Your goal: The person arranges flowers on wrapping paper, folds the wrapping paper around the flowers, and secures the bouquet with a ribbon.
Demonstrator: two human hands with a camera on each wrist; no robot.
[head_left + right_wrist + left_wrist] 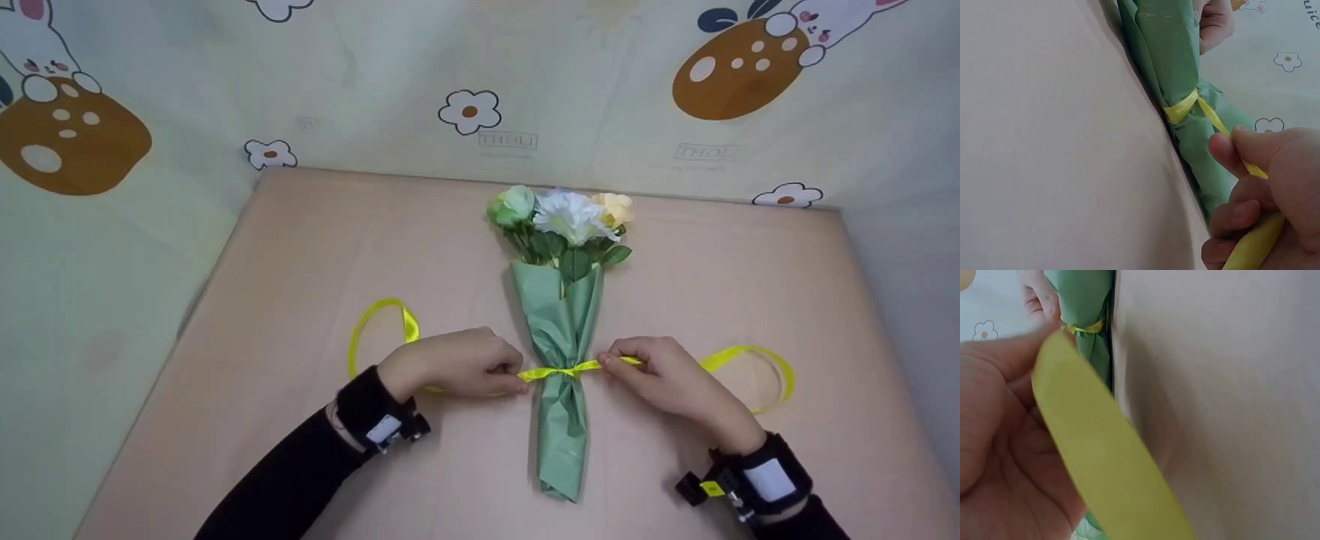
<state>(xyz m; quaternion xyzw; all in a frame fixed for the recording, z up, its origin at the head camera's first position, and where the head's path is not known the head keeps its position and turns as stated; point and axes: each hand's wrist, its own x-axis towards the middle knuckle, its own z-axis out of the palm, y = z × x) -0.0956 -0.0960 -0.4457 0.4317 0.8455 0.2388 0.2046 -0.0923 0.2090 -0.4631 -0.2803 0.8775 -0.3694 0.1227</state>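
Observation:
A bouquet (570, 217) of green, white and pale yellow flowers lies on the table, its stems rolled in green wrapping paper (559, 315). Around the paper's narrowed waist runs a yellow ribbon (556, 372), crossed at the front and drawn out to both sides. My left hand (469, 364) pinches the ribbon just left of the paper. On the other side my right hand (667, 375) pinches it between thumb and forefinger. In the right wrist view the ribbon (1182, 109) sits snugly round the gathered paper. One ribbon tail (1106, 450) crosses close before the left wrist camera.
Loose ribbon loops trail over the pinkish-beige table (360, 247) beyond each hand. A pale curtain (390, 67) printed with flowers and rabbits stands behind the table's back edge. Both wrists wear black straps (371, 405) with small cameras.

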